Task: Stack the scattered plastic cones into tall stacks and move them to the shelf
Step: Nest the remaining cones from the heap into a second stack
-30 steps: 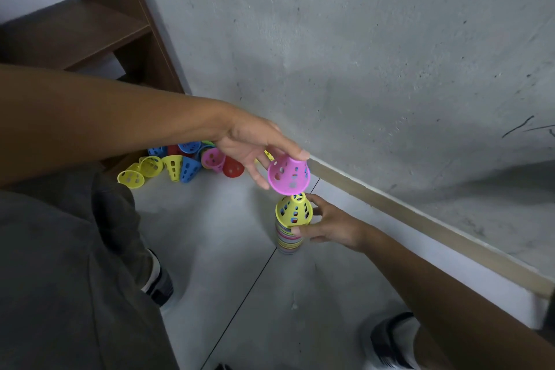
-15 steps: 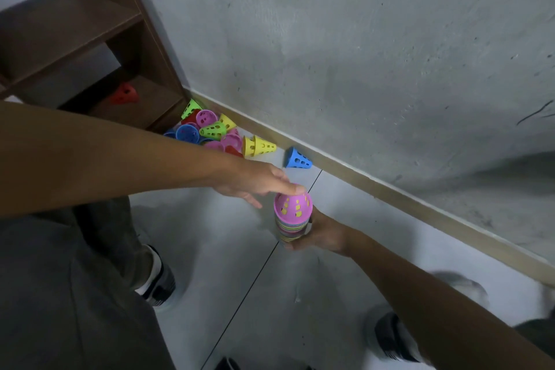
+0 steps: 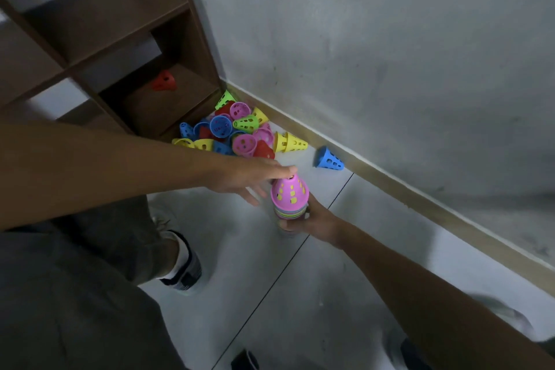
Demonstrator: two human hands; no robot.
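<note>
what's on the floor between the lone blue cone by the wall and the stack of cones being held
Nothing: in the head view, only bare grey floor lies between the blue cone and the stack.

Left hand (image 3: 252, 177) flat (fingers straight), right hand (image 3: 315, 219) curled, gripping.

A stack of cones (image 3: 289, 204) is standing on the floor (image 3: 375, 264) in the middle of the view, near the wall (image 3: 375, 54). The right hand (image 3: 315, 219) is lying against the stack's right side and the left hand (image 3: 249, 177) is resting on its top from the left. Behind the stack, a pile of loose cones (image 3: 234, 132) is lying in the corner between the shelf unit (image 3: 99, 39) and the skirting board (image 3: 420, 189). A single cone (image 3: 329, 159) is lying right of the pile, just beside the skirting. Another cone (image 3: 163, 81) is sitting inside the shelf unit's lowest compartment.
</note>
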